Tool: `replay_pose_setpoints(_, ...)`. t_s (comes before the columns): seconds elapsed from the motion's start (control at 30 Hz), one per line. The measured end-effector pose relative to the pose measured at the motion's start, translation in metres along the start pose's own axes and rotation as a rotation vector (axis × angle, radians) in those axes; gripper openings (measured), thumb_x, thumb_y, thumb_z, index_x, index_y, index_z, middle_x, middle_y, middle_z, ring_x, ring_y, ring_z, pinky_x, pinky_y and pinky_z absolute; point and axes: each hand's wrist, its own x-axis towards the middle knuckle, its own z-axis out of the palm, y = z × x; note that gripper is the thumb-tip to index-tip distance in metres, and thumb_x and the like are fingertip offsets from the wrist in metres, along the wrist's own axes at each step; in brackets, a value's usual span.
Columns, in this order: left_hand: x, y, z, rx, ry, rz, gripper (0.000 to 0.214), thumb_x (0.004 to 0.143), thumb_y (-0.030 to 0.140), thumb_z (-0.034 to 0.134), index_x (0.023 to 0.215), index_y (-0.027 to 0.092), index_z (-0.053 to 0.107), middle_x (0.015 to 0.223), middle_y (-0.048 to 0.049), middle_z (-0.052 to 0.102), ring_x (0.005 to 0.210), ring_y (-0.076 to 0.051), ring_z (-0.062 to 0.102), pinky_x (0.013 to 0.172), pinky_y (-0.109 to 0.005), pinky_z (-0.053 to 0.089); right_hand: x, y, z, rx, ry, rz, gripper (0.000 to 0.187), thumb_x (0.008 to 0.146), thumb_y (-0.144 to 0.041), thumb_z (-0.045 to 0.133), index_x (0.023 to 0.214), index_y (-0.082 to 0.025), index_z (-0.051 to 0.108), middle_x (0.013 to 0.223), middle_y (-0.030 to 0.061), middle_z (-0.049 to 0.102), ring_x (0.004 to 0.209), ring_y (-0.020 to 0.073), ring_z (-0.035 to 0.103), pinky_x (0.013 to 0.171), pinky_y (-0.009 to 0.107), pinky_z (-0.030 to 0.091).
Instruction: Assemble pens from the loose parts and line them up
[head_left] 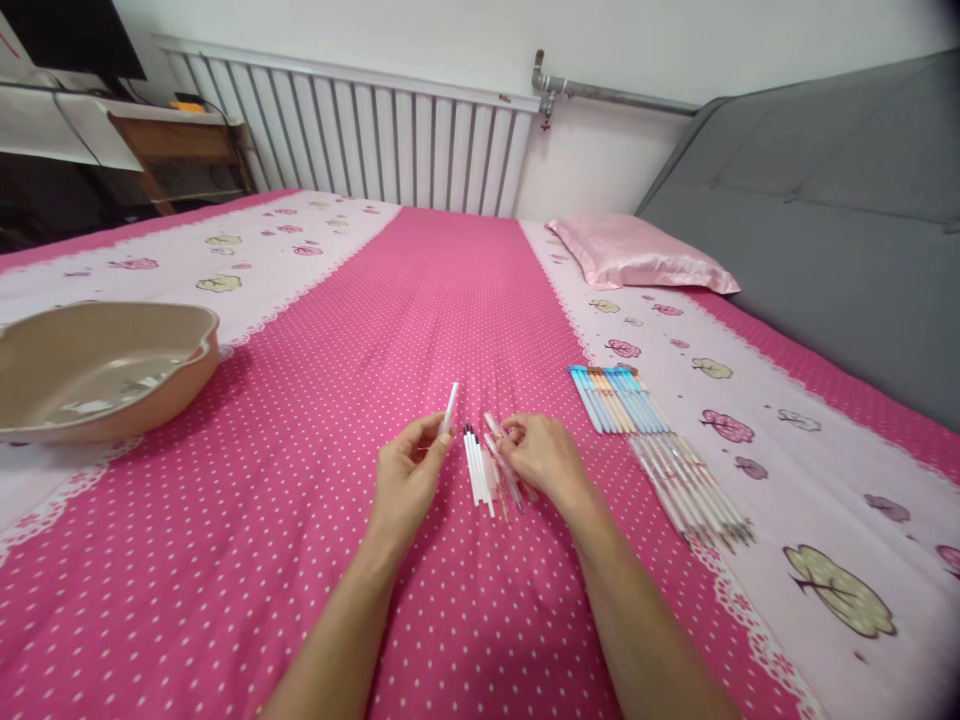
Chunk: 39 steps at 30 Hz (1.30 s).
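My left hand (411, 470) pinches a thin white pen tube (450, 405) that points up and away from me. My right hand (544, 455) has its fingers closed on a pale pink pen part (493, 424), right over a small pile of white refills and clear pen barrels (486, 472) on the pink dotted bedspread (315, 480). To the right lies a neat row of blue and orange pens (619, 398). Just below that row, a second row of whitish pens (694, 490) lies on the sheet.
A beige plastic basin (97, 365) with a few small items inside sits at the left. A pink pillow (637, 252) lies at the far right by the grey headboard (825, 220). A white radiator (360, 135) lines the far wall.
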Motion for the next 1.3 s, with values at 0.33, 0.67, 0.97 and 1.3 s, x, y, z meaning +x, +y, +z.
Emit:
replay_pose_setpoints(0.33, 0.001, -0.003, 0.0, 0.015, -0.006, 0.001, 0.026, 0.074, 0.03, 0.062, 0.097, 0.017, 0.066, 0.093, -0.0062, 0.069, 0.084, -0.017, 0.063, 0.078, -0.03, 0.048, 0.001, 0.001, -0.002, 0.032, 0.049, 0.076, 0.028, 0.072, -0.024, 0.051, 0.091, -0.026, 0.071, 0.081, 0.0054, 0.072, 0.078, 0.0222, 0.065, 0.059, 0.026, 0.038)
replay_pose_setpoints(0.67, 0.001, -0.002, -0.001, -0.006, 0.002, 0.004, 0.026, 0.074, 0.03, 0.063, 0.096, 0.018, 0.067, 0.092, -0.0059, 0.07, 0.083, -0.017, 0.063, 0.078, -0.029, 0.047, 0.004, 0.01, -0.005, 0.048, 0.031, 0.068, 0.032, 0.077, -0.017, 0.05, 0.102, -0.024, 0.068, 0.086, 0.0056, 0.071, 0.081, 0.0188, 0.064, 0.068, 0.025, 0.043)
replay_pose_setpoints(0.97, 0.001, -0.002, -0.001, -0.006, 0.006, 0.006, 0.028, 0.073, 0.031, 0.064, 0.096, 0.017, 0.067, 0.091, -0.0064, 0.07, 0.082, -0.017, 0.063, 0.078, -0.03, 0.048, 0.008, 0.016, -0.003, 0.08, 0.068, 0.098, 0.03, 0.082, -0.018, 0.046, 0.103, -0.024, 0.067, 0.095, 0.0059, 0.071, 0.09, 0.0185, 0.064, 0.076, 0.027, 0.044)
replay_pose_setpoints(1.3, 0.0, -0.001, 0.0, -0.011, 0.012, -0.002, 0.027, 0.072, 0.031, 0.065, 0.095, 0.017, 0.068, 0.09, -0.0065, 0.07, 0.082, -0.018, 0.063, 0.075, -0.03, 0.049, 0.009, 0.034, -0.007, 0.031, -0.006, 0.168, 0.026, 0.08, -0.032, 0.052, 0.094, -0.019, 0.069, 0.091, 0.0094, 0.071, 0.087, 0.0204, 0.064, 0.072, 0.026, 0.043)
